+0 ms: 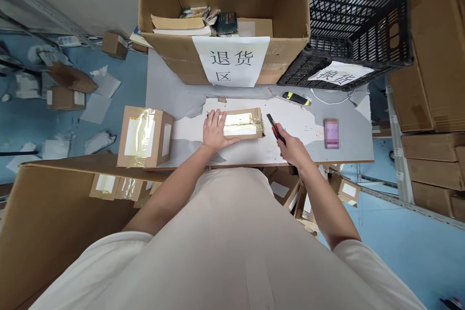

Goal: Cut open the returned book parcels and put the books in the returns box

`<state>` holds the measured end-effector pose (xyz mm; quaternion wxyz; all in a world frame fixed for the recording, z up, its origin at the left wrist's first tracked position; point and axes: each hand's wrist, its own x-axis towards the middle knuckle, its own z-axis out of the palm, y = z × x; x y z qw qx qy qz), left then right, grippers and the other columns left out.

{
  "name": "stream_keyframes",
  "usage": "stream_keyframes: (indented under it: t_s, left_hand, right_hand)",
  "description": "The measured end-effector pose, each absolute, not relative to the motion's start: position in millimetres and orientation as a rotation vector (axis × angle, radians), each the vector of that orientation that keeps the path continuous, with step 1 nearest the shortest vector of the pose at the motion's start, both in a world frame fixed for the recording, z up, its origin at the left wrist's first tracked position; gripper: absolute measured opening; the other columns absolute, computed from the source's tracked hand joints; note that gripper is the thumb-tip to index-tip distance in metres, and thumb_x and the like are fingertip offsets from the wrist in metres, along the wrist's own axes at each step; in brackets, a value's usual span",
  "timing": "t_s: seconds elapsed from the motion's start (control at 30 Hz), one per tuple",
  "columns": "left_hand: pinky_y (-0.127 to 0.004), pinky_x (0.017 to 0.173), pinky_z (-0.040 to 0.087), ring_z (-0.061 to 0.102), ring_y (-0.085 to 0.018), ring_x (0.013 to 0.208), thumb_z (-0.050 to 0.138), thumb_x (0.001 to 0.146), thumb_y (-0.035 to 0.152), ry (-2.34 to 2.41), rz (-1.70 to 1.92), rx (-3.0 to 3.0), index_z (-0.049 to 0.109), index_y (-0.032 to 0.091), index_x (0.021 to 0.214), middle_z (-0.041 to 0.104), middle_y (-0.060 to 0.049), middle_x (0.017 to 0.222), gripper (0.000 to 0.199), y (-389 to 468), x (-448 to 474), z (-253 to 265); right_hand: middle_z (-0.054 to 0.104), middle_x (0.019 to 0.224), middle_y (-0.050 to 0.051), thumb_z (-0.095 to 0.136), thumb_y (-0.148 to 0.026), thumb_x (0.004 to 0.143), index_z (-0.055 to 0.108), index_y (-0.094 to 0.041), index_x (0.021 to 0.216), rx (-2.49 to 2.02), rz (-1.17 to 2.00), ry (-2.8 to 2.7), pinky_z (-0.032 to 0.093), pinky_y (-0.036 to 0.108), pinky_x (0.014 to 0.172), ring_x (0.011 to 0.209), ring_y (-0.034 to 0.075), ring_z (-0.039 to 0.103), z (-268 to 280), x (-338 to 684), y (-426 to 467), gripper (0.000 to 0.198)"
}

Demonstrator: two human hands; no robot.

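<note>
My left hand (215,133) lies with spread fingers over the left end of a small taped cardboard box (244,131), its thumb along the near edge. White labels and clear tape cover the top of this box. To its right, my right hand (290,145) is closed around a red and black utility knife (276,128). The knife's tip points up and left toward the box's right end, apart from it. Behind them on the table lies a second, yellow and black utility knife (296,98).
A taller taped carton (140,140) stands on the table's left end. At the back are a large open carton (174,55) with books and a black plastic crate (363,29). A blurred-out phone-like rectangle (331,133) lies right. An open carton (65,232) is at lower left.
</note>
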<state>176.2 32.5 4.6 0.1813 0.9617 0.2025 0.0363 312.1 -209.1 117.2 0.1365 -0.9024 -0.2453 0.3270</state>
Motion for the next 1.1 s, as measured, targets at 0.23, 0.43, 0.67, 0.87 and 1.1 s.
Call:
stream_keyframes:
  t_s: [0.23, 0.43, 0.67, 0.87, 1.1]
  left_hand:
    - [-0.05, 0.113, 0.016, 0.016, -0.04, 0.143, 0.062, 0.057, 0.079, 0.595, 0.087, 2.684, 0.031, 0.01, 0.146, 0.028, -0.022, 0.152, 0.117, 31.3, 178.1, 5.8]
    - [-0.051, 0.112, 0.017, 0.016, -0.041, 0.142, 0.063, 0.057, 0.079, 0.575, 0.052, 2.677, 0.027, 0.009, 0.147, 0.027, -0.023, 0.152, 0.12, 32.1, 180.4, 5.2]
    - [-0.052, 0.111, 0.019, 0.016, -0.041, 0.142, 0.059, 0.058, 0.081, 0.578, 0.055, 2.689, 0.026, 0.009, 0.147, 0.027, -0.024, 0.152, 0.12, 31.5, 180.1, 5.0]
    - [-0.051, 0.111, 0.021, 0.015, -0.041, 0.143, 0.061, 0.057, 0.081, 0.556, 0.042, 2.706, 0.026, 0.007, 0.147, 0.026, -0.025, 0.152, 0.122, 31.6, 181.2, 5.9]
    - [-0.058, 0.112, 0.011, 0.013, -0.04, 0.144, 0.057, 0.062, 0.079, 0.535, 0.013, 2.734, 0.022, 0.009, 0.149, 0.023, -0.024, 0.154, 0.117, 33.0, 176.6, 3.9]
  right_hand:
    - [0.07, 0.084, 0.003, 0.044, -0.023, 0.089, 0.028, -0.03, 0.15, -2.572, 1.019, -0.878, 0.047, 0.028, 0.067, 0.055, 0.015, 0.058, 103.1, 320.0, -194.8, 0.064]
    - [0.065, 0.065, -0.002, 0.042, -0.022, 0.089, 0.032, -0.033, 0.148, -2.578, 1.211, -0.96, 0.044, 0.026, 0.059, 0.044, 0.014, 0.054, 118.9, 323.8, -203.9, 0.061]
    - [0.065, 0.063, 0.0, 0.042, -0.021, 0.089, 0.028, -0.029, 0.15, -2.583, 1.189, -0.972, 0.044, 0.026, 0.062, 0.05, 0.016, 0.057, 121.3, 309.8, -210.7, 0.064]
    - [0.066, 0.065, 0.001, 0.042, -0.021, 0.089, 0.032, -0.029, 0.149, -2.57, 1.241, -0.949, 0.042, 0.026, 0.059, 0.052, 0.017, 0.058, 113.9, 292.3, -227.9, 0.061]
    - [0.068, 0.093, 0.009, 0.035, -0.032, 0.093, 0.01, -0.027, 0.154, -2.742, 0.846, -0.78, 0.045, 0.032, 0.068, 0.075, 0.024, 0.063, 111.6, 286.0, -261.3, 0.066]
